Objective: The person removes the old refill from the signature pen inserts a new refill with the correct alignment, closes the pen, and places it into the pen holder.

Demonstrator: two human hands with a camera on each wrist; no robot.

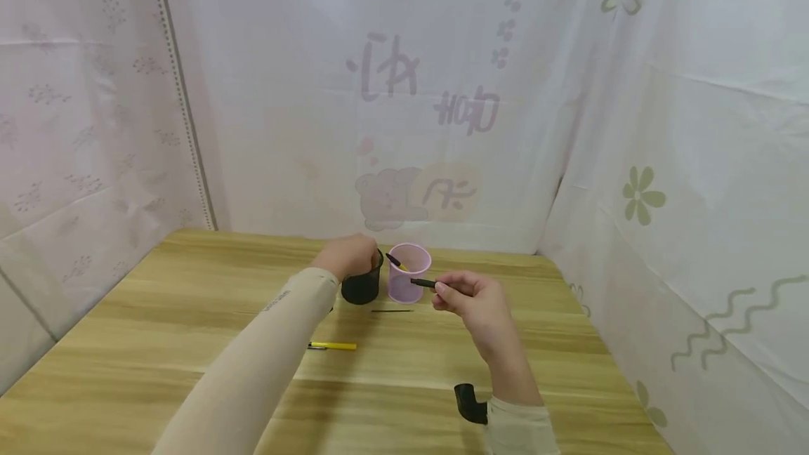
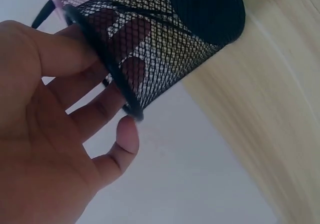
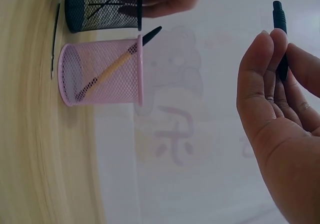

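My left hand (image 1: 354,255) reaches into the black mesh pen cup (image 1: 360,288), which stands upright. In the left wrist view its fingers show through the mesh, and one digit stays outside by the rim. Thin dark sticks (image 3: 102,5) lie inside that cup near the fingertips; whether they are pinched is unclear. To the right of the cups, my right hand (image 1: 474,297) pinches a short black pen barrel (image 3: 280,19) with a ribbed end. Beside the black cup stands a pink mesh pen cup (image 1: 406,290), and a yellow and black pen (image 3: 117,64) leans in it.
A thin dark rod (image 1: 392,310) lies on the wooden table (image 1: 392,385) in front of the cups. Closer in is a yellow pen (image 1: 338,346), partly behind the left sleeve. Printed cloth (image 1: 284,125) hangs around the table. A black curved piece (image 1: 469,404) sits at the right cuff.
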